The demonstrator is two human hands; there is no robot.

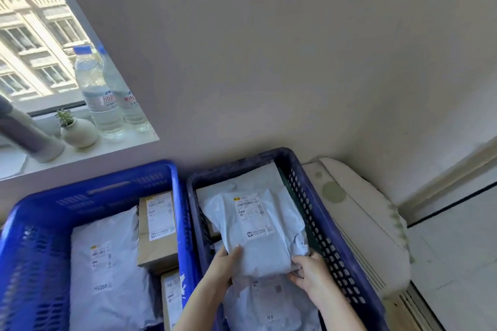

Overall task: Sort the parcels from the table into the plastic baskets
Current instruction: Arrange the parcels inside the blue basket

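Both left hand (224,263) and right hand (309,273) grip a seemingly barcode-labelled parcel (258,234).

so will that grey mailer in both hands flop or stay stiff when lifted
Probably soft rather than stiff: the grey mailer is wrinkled and crumples where the right hand grips its corner. Its glossy plastic may be slippery. Likely light: the left hand only pinches an edge.

grey bag parcel (258,226): label up, inside dark blue basket (322,236) | bright blue basket (35,250): left of it, holds brown boxes (157,236)
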